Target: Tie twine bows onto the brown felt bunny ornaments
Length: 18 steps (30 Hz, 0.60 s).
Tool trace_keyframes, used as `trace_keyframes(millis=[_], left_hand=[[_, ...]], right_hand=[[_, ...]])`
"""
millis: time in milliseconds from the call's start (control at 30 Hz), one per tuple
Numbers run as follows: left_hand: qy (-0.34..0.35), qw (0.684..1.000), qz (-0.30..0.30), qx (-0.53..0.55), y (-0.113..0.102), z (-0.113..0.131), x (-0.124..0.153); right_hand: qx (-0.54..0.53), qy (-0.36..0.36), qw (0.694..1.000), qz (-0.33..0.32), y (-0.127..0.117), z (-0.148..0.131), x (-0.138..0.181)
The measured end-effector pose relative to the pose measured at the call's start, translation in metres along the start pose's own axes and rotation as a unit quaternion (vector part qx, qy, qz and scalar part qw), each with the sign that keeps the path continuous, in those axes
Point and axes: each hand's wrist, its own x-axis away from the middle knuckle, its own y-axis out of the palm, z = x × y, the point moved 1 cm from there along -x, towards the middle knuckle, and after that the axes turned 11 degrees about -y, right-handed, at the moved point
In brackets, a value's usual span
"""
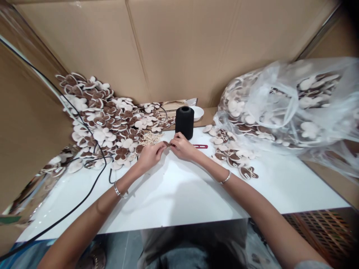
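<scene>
A thin brown strand is pinched between the closed fingers of the left hand and right hand, above the far edge of the white counter, just near a black thread spool and a tuft of pale fibre strands.

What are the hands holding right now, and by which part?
The left hand and right hand pinch a small brown cord between their fingertips; which part of it is gripped is too small to tell.
</scene>
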Motion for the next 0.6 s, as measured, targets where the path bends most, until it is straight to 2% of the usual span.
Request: trace_keyframes(millis=[100,200,267,367,467,600], left_hand=[[-0.022,0.998,0.019,0.058,0.008,-0.003,0.009],[-0.069,0.980,0.030,0.182,0.011,-0.007,0.003],[-0.120,0.951,0.008,0.285,0.011,-0.009,-0.008],[-0.200,0.894,-0.057,0.397,0.012,-0.011,-0.028],[-0.242,0.861,-0.104,0.435,0.011,-0.009,-0.043],[-0.240,0.869,-0.125,0.414,0.008,-0.001,-0.048]], right_hand=[[0.013,-0.004,1.000,0.003,0.001,0.000,0.001],[0.018,-0.025,1.000,-0.006,0.000,-0.002,0.001],[0.017,-0.039,0.999,-0.014,-0.001,-0.002,0.001],[0.021,-0.049,0.998,-0.021,-0.002,-0.001,0.001],[0.017,-0.056,0.998,-0.027,-0.002,0.000,0.002],[0.005,-0.060,0.998,-0.034,-0.002,0.002,0.005]])
